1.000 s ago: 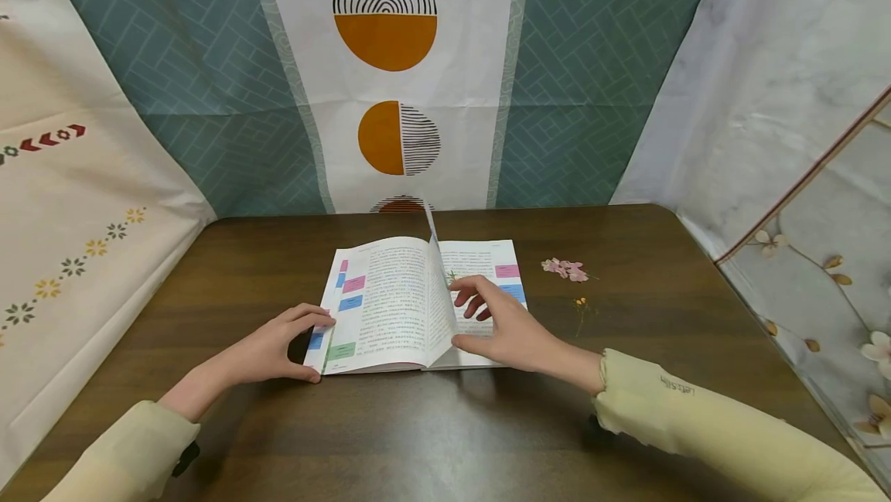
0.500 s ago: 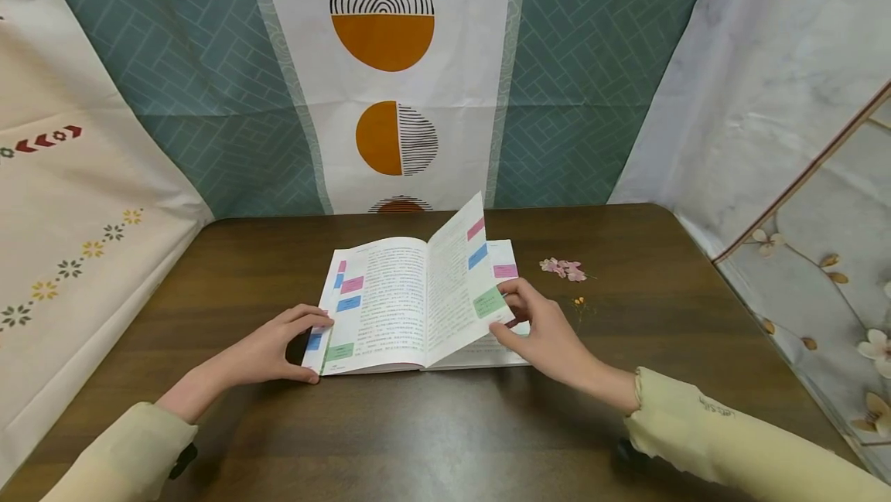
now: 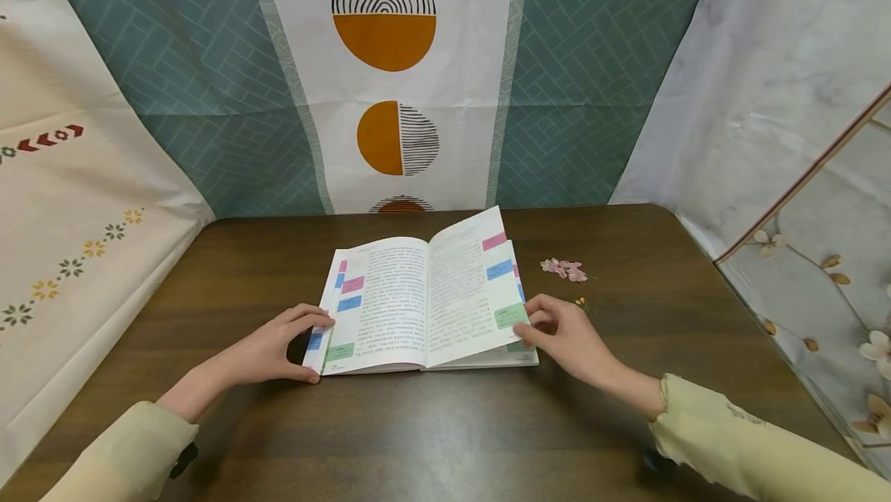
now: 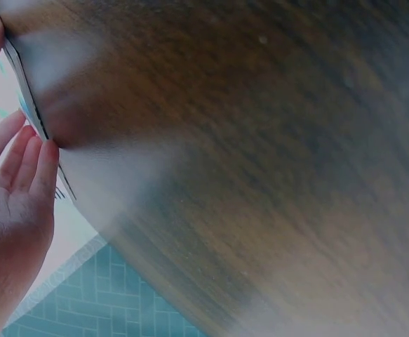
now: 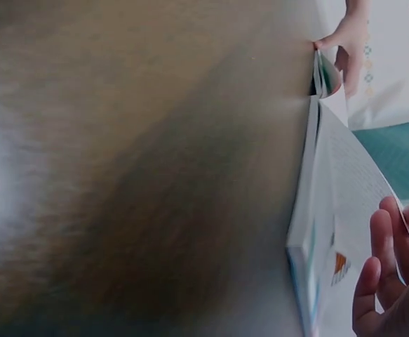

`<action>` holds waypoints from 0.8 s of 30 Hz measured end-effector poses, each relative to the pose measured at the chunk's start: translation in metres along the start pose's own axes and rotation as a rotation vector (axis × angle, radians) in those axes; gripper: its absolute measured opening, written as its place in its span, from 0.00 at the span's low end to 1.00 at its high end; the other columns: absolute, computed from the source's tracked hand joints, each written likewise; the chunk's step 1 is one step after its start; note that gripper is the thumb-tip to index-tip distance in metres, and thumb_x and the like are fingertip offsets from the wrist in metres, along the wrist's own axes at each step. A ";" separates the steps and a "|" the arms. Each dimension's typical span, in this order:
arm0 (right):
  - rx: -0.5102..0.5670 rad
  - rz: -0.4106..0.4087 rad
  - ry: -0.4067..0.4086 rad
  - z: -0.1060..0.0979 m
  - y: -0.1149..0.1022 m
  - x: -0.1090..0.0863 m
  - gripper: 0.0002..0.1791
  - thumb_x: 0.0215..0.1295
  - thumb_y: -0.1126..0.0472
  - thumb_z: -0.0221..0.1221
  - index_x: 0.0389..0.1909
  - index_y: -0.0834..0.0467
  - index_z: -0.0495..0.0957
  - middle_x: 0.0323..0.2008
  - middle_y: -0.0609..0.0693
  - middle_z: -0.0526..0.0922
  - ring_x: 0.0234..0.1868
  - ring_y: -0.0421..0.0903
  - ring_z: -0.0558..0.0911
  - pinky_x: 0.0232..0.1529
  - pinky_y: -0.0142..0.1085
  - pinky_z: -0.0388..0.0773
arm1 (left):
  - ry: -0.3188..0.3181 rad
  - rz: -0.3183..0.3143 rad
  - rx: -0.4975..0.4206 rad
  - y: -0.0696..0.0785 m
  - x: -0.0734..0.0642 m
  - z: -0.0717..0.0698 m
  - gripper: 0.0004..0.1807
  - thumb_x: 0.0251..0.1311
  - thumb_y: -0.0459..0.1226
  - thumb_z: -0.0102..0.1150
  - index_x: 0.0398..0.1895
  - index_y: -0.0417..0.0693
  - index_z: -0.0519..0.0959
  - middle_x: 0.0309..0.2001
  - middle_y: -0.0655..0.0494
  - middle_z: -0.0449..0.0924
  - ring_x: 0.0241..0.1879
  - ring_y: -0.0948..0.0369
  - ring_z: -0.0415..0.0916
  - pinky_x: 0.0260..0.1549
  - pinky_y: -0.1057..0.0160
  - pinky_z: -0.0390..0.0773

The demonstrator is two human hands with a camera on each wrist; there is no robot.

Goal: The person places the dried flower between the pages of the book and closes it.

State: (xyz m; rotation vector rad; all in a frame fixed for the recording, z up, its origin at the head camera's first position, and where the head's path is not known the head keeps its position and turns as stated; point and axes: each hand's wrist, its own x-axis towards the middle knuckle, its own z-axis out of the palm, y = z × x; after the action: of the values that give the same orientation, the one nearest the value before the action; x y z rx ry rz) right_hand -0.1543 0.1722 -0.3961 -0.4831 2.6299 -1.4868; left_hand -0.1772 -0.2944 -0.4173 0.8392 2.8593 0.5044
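Observation:
An open book [image 3: 393,301] with printed text and pink, blue and green tabs lies on the table. My left hand [image 3: 278,347] rests on its left edge, thumb at the near corner and fingertips on the page margin; in the left wrist view that hand [image 4: 15,210] has fairly straight fingers along the book's edge. A raised page [image 3: 459,293] slants over the right half, its near outer corner pinched between thumb and fingers of my right hand [image 3: 574,336]. The right wrist view has this hand [image 5: 400,281] beside the page's underside [image 5: 358,182]. Most of the right page below is hidden.
Pink pressed flowers [image 3: 565,269] lie on the dark wooden table [image 3: 390,440], right of the book. A small yellow flower [image 3: 580,302] shows just behind my right hand. Patterned cloth [image 3: 585,100] hangs at the back and pale fabric [image 3: 90,177] at the left.
The page has swung from nearly upright at the spine over to the right and lower, with my right hand moving right along with it. A green sprig visible earlier is now covered. My left hand stays put.

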 end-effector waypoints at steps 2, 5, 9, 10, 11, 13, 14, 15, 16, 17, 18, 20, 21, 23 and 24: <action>0.004 0.021 -0.012 -0.001 0.004 -0.002 0.12 0.64 0.58 0.65 0.41 0.61 0.78 0.29 0.49 0.88 0.30 0.44 0.84 0.32 0.29 0.72 | -0.001 -0.001 -0.004 0.001 0.000 0.000 0.43 0.43 0.59 0.75 0.64 0.54 0.73 0.65 0.57 0.69 0.62 0.55 0.68 0.58 0.51 0.76; 0.010 0.056 -0.041 -0.003 0.009 -0.005 0.11 0.66 0.57 0.63 0.37 0.62 0.79 0.25 0.50 0.88 0.27 0.42 0.84 0.27 0.28 0.71 | 0.000 0.003 -0.003 0.000 0.000 0.000 0.43 0.43 0.59 0.75 0.63 0.54 0.73 0.65 0.57 0.69 0.62 0.55 0.68 0.58 0.50 0.76; -0.013 0.086 -0.080 -0.004 0.016 -0.007 0.12 0.69 0.56 0.60 0.32 0.61 0.79 0.21 0.51 0.86 0.24 0.43 0.83 0.21 0.29 0.69 | 0.003 0.008 0.002 0.000 -0.001 0.000 0.44 0.43 0.60 0.75 0.63 0.53 0.73 0.64 0.55 0.69 0.62 0.54 0.68 0.58 0.48 0.76; -0.022 0.090 -0.088 -0.005 0.017 -0.007 0.12 0.69 0.56 0.60 0.32 0.61 0.79 0.21 0.50 0.86 0.24 0.43 0.83 0.22 0.29 0.70 | 0.004 0.008 0.002 0.000 -0.001 0.000 0.44 0.43 0.60 0.75 0.63 0.53 0.73 0.64 0.55 0.69 0.62 0.54 0.68 0.58 0.47 0.76; -0.030 0.095 -0.096 -0.005 0.018 -0.007 0.12 0.69 0.56 0.60 0.31 0.61 0.80 0.20 0.50 0.86 0.24 0.43 0.82 0.22 0.29 0.70 | 0.004 0.007 0.002 0.000 0.000 -0.001 0.44 0.43 0.60 0.74 0.63 0.53 0.73 0.64 0.55 0.69 0.62 0.54 0.68 0.58 0.47 0.76; -0.048 0.105 -0.108 -0.005 0.020 -0.008 0.12 0.69 0.56 0.60 0.30 0.60 0.79 0.19 0.50 0.85 0.23 0.43 0.81 0.22 0.29 0.70 | -0.002 0.006 0.003 -0.001 0.001 -0.001 0.44 0.43 0.61 0.74 0.63 0.54 0.73 0.64 0.56 0.69 0.62 0.55 0.68 0.58 0.47 0.76; -0.061 0.110 -0.113 -0.005 0.021 -0.008 0.12 0.69 0.56 0.60 0.29 0.60 0.79 0.19 0.50 0.84 0.21 0.42 0.79 0.20 0.29 0.68 | -0.005 0.007 0.004 -0.001 0.001 -0.001 0.44 0.43 0.61 0.74 0.63 0.54 0.73 0.64 0.56 0.68 0.61 0.55 0.68 0.58 0.47 0.76; -0.075 0.115 -0.116 -0.005 0.022 -0.008 0.12 0.69 0.56 0.60 0.28 0.60 0.79 0.18 0.49 0.84 0.20 0.42 0.78 0.19 0.29 0.66 | -0.010 0.000 0.004 -0.001 0.002 -0.002 0.44 0.43 0.61 0.74 0.64 0.55 0.73 0.65 0.57 0.68 0.62 0.55 0.68 0.58 0.48 0.76; -0.089 0.116 -0.120 -0.004 0.023 -0.008 0.13 0.69 0.57 0.60 0.27 0.59 0.79 0.17 0.49 0.83 0.19 0.41 0.76 0.19 0.29 0.65 | -0.012 0.001 0.005 -0.001 0.003 -0.002 0.44 0.43 0.61 0.74 0.64 0.55 0.73 0.65 0.57 0.68 0.62 0.55 0.68 0.58 0.48 0.76; -0.105 0.119 -0.120 -0.004 0.024 -0.008 0.13 0.68 0.57 0.60 0.25 0.58 0.78 0.16 0.48 0.83 0.18 0.41 0.75 0.18 0.29 0.63 | -0.013 0.002 0.005 -0.001 0.003 -0.002 0.44 0.43 0.61 0.74 0.64 0.55 0.72 0.65 0.57 0.68 0.62 0.55 0.68 0.58 0.48 0.76; -0.123 0.120 -0.123 -0.003 0.025 -0.008 0.13 0.68 0.57 0.60 0.24 0.58 0.78 0.15 0.47 0.82 0.17 0.40 0.74 0.17 0.29 0.61 | -0.014 0.001 0.005 0.000 0.003 -0.002 0.44 0.43 0.61 0.74 0.64 0.55 0.72 0.65 0.56 0.68 0.62 0.55 0.68 0.58 0.48 0.76; -0.158 0.117 -0.135 -0.002 0.028 -0.007 0.13 0.68 0.58 0.60 0.23 0.56 0.77 0.14 0.45 0.81 0.15 0.39 0.72 0.16 0.29 0.59 | -0.017 -0.002 0.004 0.000 0.003 -0.002 0.44 0.43 0.61 0.74 0.64 0.55 0.72 0.65 0.56 0.68 0.62 0.55 0.68 0.58 0.48 0.76; -0.175 0.114 -0.142 -0.001 0.029 -0.006 0.13 0.68 0.58 0.60 0.23 0.55 0.77 0.14 0.44 0.80 0.15 0.39 0.71 0.16 0.28 0.59 | -0.020 -0.006 0.003 0.000 0.003 -0.001 0.44 0.43 0.62 0.73 0.64 0.55 0.73 0.65 0.56 0.68 0.62 0.55 0.68 0.58 0.48 0.76; -0.204 0.106 -0.156 0.000 0.031 -0.005 0.13 0.68 0.58 0.59 0.22 0.54 0.77 0.13 0.42 0.80 0.14 0.38 0.71 0.16 0.28 0.59 | -0.022 -0.013 0.000 0.000 0.002 -0.001 0.44 0.43 0.62 0.73 0.63 0.54 0.73 0.65 0.56 0.68 0.62 0.55 0.68 0.59 0.48 0.76; -0.216 0.099 -0.162 0.000 0.032 -0.004 0.13 0.68 0.58 0.59 0.22 0.54 0.77 0.12 0.41 0.79 0.14 0.38 0.71 0.16 0.28 0.59 | -0.023 -0.016 -0.001 0.000 0.001 -0.001 0.44 0.43 0.63 0.73 0.63 0.54 0.73 0.65 0.56 0.68 0.62 0.55 0.68 0.59 0.48 0.76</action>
State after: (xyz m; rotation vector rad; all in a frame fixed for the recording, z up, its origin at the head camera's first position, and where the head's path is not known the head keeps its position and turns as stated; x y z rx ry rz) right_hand -0.1574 0.1885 -0.4238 -0.4608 2.6547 -1.0926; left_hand -0.1782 -0.2940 -0.4162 0.8155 2.8427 0.4913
